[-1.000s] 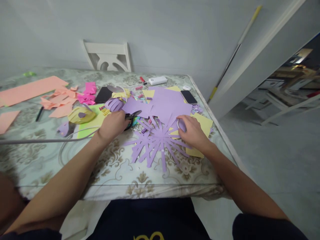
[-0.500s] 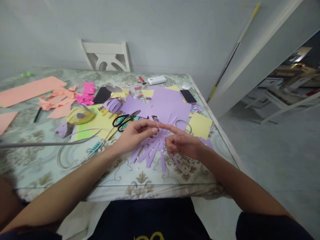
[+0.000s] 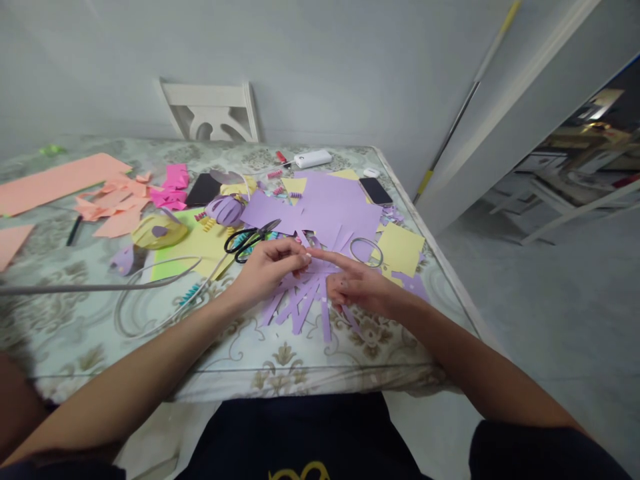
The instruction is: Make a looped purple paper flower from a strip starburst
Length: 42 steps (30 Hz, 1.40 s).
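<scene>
My left hand point(image 3: 270, 265) hovers over a purple paper cut into a starburst of strips point(image 3: 301, 301). Its fingers are curled and its fingertips pinch at the tip of my right index finger. What they pinch is too small to make out. My right hand point(image 3: 356, 285) lies over the starburst's right side, index finger stretched out to the left, the other fingers loosely folded with nothing in them. Black scissors point(image 3: 248, 239) lie just behind my left hand. A roll of clear tape point(image 3: 366, 251) lies just behind my right hand.
Purple sheets point(image 3: 336, 207), yellow sheets point(image 3: 401, 248), a purple paper lantern point(image 3: 226, 210), a yellow paper ball point(image 3: 157, 231), pink scraps point(image 3: 173, 187) and peach paper point(image 3: 60, 176) cover the patterned table point(image 3: 235, 347). A phone point(image 3: 376, 191), a white power bank point(image 3: 313, 159), a white cable point(image 3: 150, 288), a chair point(image 3: 210, 110) behind.
My left hand let go of the scissors and moved right; my right hand left the tape roll. Both met over the starburst, left fingertips pinching at the right index fingertip.
</scene>
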Available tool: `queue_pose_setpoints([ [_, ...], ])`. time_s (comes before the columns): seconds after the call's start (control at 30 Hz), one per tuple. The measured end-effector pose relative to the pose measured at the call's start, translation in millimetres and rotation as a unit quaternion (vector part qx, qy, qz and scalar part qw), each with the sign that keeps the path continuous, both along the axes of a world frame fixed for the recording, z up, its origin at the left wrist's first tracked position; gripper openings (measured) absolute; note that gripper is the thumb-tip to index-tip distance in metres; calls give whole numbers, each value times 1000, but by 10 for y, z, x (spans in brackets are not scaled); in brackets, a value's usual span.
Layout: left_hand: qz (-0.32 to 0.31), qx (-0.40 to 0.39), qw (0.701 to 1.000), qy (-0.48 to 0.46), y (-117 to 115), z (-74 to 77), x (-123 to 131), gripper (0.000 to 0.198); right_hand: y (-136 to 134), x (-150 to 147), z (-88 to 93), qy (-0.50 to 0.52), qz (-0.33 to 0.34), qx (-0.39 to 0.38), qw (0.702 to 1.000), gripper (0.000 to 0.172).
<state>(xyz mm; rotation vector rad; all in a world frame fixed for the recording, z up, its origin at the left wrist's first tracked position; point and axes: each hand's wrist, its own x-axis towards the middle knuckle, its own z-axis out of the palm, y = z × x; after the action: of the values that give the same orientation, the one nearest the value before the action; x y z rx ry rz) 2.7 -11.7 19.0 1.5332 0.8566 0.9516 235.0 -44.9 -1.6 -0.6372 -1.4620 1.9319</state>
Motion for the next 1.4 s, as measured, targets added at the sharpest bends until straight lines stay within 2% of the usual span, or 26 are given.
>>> queue_pose_setpoints([
  [0.07, -3, 18, 1000, 9, 6, -7, -7, 16, -20, 9, 64, -60, -33, 57, 996, 72],
  [0.13, -11, 61, 997, 45, 6, -29, -15, 14, -10, 45, 104, -142, -95, 133, 976, 73],
  [0.2, -27, 132, 985, 110, -6, -67, -17, 13, 44, 107, 99, -231, -192, 223, 927, 62],
  [0.27, -61, 214, 957, 188, -34, -112, -12, 10, 130, 183, 56, -318, -278, 305, 854, 43],
  [0.33, -128, 281, 918, 248, -74, -152, 3, 11, 213, 247, -1, -407, -280, 346, 798, 35],
  [0.37, -169, 306, 898, 269, -96, -166, 13, 16, 244, 268, -27, -434, -269, 353, 784, 35],
  [0.47, -275, 341, 849, 296, -156, -175, 44, 25, 283, 279, -77, -465, -225, 359, 777, 43],
  [0.6, -322, 337, 835, 293, -198, -146, 72, 22, 276, 247, -121, -483, -182, 397, 759, 42],
  [0.77, -330, 341, 830, 293, -206, -132, 98, 15, 288, 231, -189, -503, -163, 401, 748, 35],
  [0.87, -332, 342, 828, 296, -200, -134, 105, 13, 279, 208, -192, -519, -158, 392, 743, 24],
  [1.03, -340, 308, 832, 313, -142, -166, 54, 20, 210, 156, -138, -511, -146, 394, 750, 10],
  [1.17, -338, 267, 844, 320, -98, -183, -9, 20, 172, 132, -113, -523, -152, 394, 741, 9],
  [1.4, -334, 248, 844, 337, -91, -152, -35, 17, 202, 159, -89, -585, -166, 378, 698, 12],
])
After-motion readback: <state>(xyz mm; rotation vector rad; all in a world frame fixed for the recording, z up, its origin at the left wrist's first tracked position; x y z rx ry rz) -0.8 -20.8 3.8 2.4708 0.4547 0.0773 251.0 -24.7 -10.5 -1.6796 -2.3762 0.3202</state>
